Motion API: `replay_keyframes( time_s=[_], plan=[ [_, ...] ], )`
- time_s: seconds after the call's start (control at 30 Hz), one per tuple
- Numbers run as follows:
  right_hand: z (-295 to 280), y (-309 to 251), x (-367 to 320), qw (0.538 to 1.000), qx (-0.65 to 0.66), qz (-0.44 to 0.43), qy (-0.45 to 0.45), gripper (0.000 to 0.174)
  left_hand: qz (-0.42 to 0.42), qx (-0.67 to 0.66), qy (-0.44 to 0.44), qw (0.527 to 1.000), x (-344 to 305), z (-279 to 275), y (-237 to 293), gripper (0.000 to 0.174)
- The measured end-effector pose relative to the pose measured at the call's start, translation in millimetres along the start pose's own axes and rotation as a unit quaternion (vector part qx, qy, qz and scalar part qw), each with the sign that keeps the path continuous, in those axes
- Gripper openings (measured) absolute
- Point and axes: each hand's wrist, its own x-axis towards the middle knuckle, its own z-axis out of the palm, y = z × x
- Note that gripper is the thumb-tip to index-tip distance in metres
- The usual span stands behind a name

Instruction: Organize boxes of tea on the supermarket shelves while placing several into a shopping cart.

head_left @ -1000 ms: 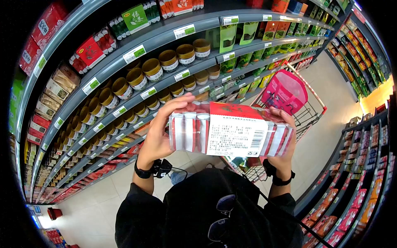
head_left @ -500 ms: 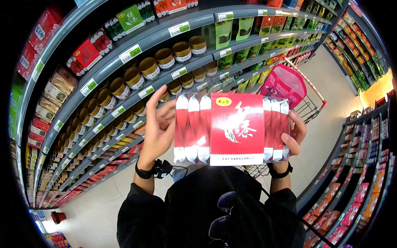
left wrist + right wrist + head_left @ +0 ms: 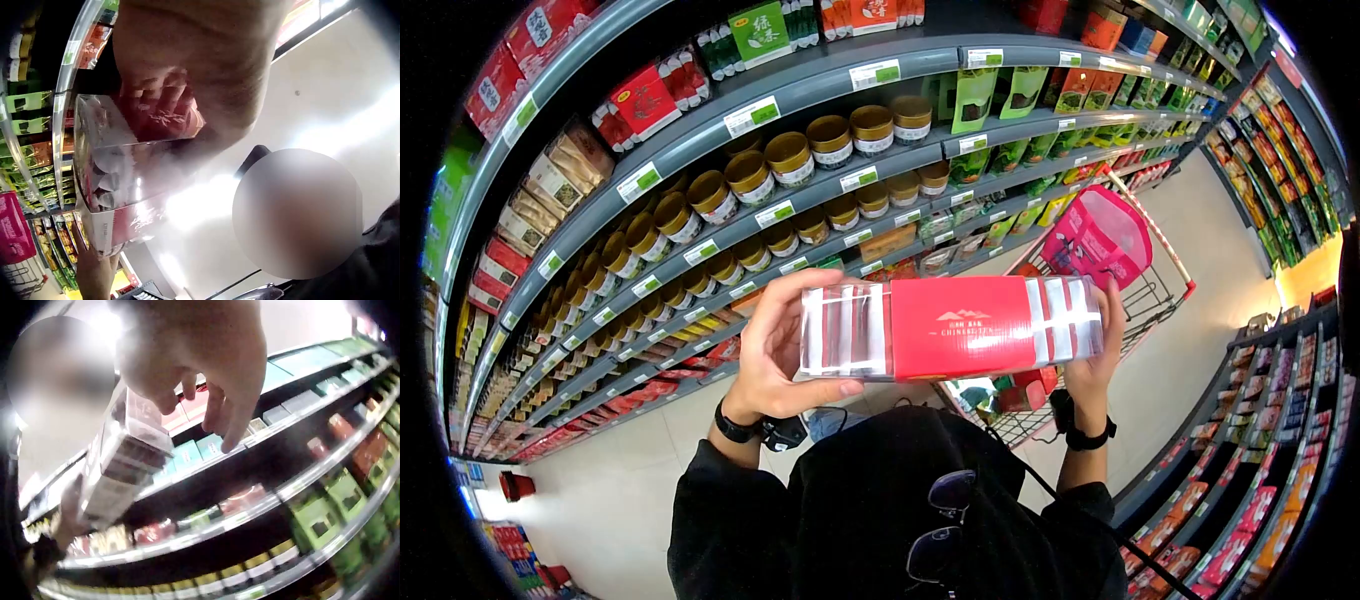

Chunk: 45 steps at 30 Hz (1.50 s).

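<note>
A clear plastic box of tea [image 3: 965, 325] with a red paper band is held up in front of the chest in the head view. Red and white sachets show through both of its ends. "Chinese tea" is printed on the band side facing up. My left hand [image 3: 775, 350] grips the left end, thumb along the lower edge and fingers round the far side. At the right end, my right hand [image 3: 1097, 350] has its fingers extended upward beside the plastic. In the right wrist view the fingers of this hand [image 3: 194, 369] hang loose, beside the box [image 3: 122, 462].
Curved shelves with gold-lidded jars [image 3: 788, 158], green pouches [image 3: 972, 100] and a red tea box [image 3: 643, 103] run along the left. A shopping cart [image 3: 1165, 285] holding a pink bag [image 3: 1097, 235] stands ahead on the right. More shelves [image 3: 1250, 450] line the right side.
The tea box has been turned over from its label side, past its large-lettered front, to another red side. My left fingers have closed round its end; the right thumb has left the front.
</note>
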Motion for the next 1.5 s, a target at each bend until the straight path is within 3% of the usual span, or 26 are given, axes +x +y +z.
replay_keyframes(
  time_s=[0.07,0.17,0.2,0.3,0.33,0.47,0.63,0.67,0.77,0.9,0.97,1.03,1.1,1.2,1.3,1.33,1.5],
  plan=[
    [3.1,-26.4,6.4,0.991,0.076,0.109,-0.030,0.063,0.031,-0.017,-0.008,0.999,-0.1,-0.9,-1.5,0.090],
    [14.0,-38.2,9.4,0.966,0.211,0.142,-0.052,0.069,0.068,-0.035,-0.017,0.997,-0.9,-2.2,-5.4,0.087],
    [17.8,-36.8,9.3,0.966,0.217,0.132,-0.046,0.086,0.077,-0.043,-0.016,0.996,-1.0,-3.2,-7.2,0.086],
    [20.9,-34.4,9.8,0.950,0.283,0.101,-0.087,0.106,0.121,0.011,-0.022,0.992,0.3,-7.2,-10.3,0.083],
    [23.3,-34.5,6.2,0.951,0.266,0.141,-0.074,0.119,0.122,0.022,-0.024,0.992,0.6,-7.8,-10.3,0.082],
    [27.5,-34.1,3.5,0.968,0.191,0.140,-0.088,0.115,0.117,0.030,-0.039,0.992,-1.9,-10.8,-9.4,0.081],
    [23.5,-32.0,-2.8,0.968,0.194,0.126,-0.100,0.111,0.090,-0.022,-0.023,0.995,-4.7,-8.0,-9.4,0.083],
    [21.2,-31.6,-4.4,0.969,0.181,0.129,-0.106,0.110,0.070,-0.005,0.001,0.998,-2.9,-4.7,-1.7,0.082],
    [42.5,-48.8,9.2,0.952,0.244,0.186,0.005,0.108,-0.078,-0.067,0.090,0.991,6.3,0.3,7.6,0.078],
    [41.5,-58.2,14.1,0.911,0.295,0.274,-0.086,0.102,-0.214,-0.120,0.198,0.949,26.8,0.6,-18.3,0.048],
    [43.0,-56.9,12.1,0.903,0.298,0.297,-0.087,0.098,-0.257,-0.107,0.167,0.946,19.0,-8.7,-44.6,0.039],
    [43.2,-52.6,7.4,0.907,0.274,0.312,-0.066,0.093,-0.270,-0.143,0.161,0.938,15.9,-4.5,-43.8,0.044],
    [43.6,-52.1,8.8,0.883,0.310,0.351,-0.040,0.063,-0.269,-0.192,0.141,0.933,10.0,-10.5,-50.2,0.049],
    [44.9,-59.6,17.7,0.851,0.354,0.389,-0.011,0.047,-0.260,-0.206,0.093,0.939,5.3,-10.4,-36.8,0.057],
    [44.1,-50.7,15.1,0.810,0.414,0.416,-0.002,0.050,-0.251,-0.192,0.044,0.948,-1.2,-14.9,-31.2,0.068],
    [45.7,-55.8,17.2,0.828,0.388,0.406,0.001,0.053,-0.244,-0.180,0.036,0.952,-3.5,-15.5,-30.3,0.069],
    [45.1,-51.2,14.3,0.819,0.402,0.410,0.003,0.059,-0.223,-0.160,0.024,0.961,-8.0,-15.7,-27.3,0.082]
  ],
)
